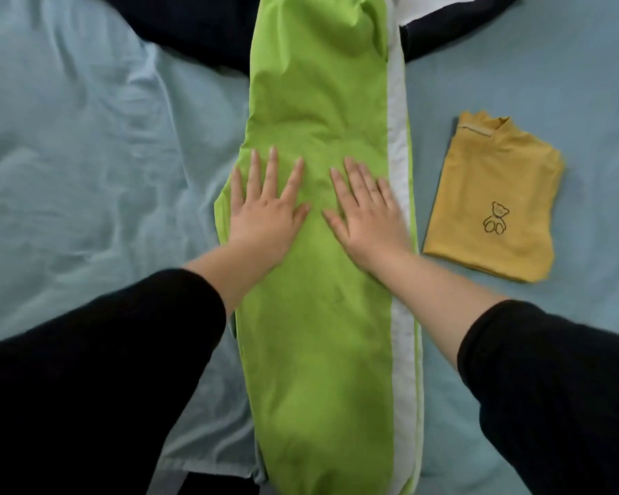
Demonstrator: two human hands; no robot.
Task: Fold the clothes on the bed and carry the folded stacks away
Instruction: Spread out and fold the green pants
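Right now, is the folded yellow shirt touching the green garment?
Apart. The head view shows a strip of blue sheet between the yellow shirt and the green garment.

The long folded cloth garment (pixel 318 244) is bright lime green with a white stripe along its 3 o'clock edge; the folded cotton shirt (pixel 494 198) is mustard yellow with a dark outlined bear; the wrinkled bed sheet (pixel 86 155) is pale blue; the sleeves (pixel 104 369) are black

Left hand (pixel 265 205) and right hand (pixel 367 209) flat, fingers spread, side by side on long green garment (pixel 318 334) with white strip along right edge. Folded yellow shirt (pixel 494 198) right, on light blue bed sheet (pixel 86 155). Dark garment (pixel 193 30) far.
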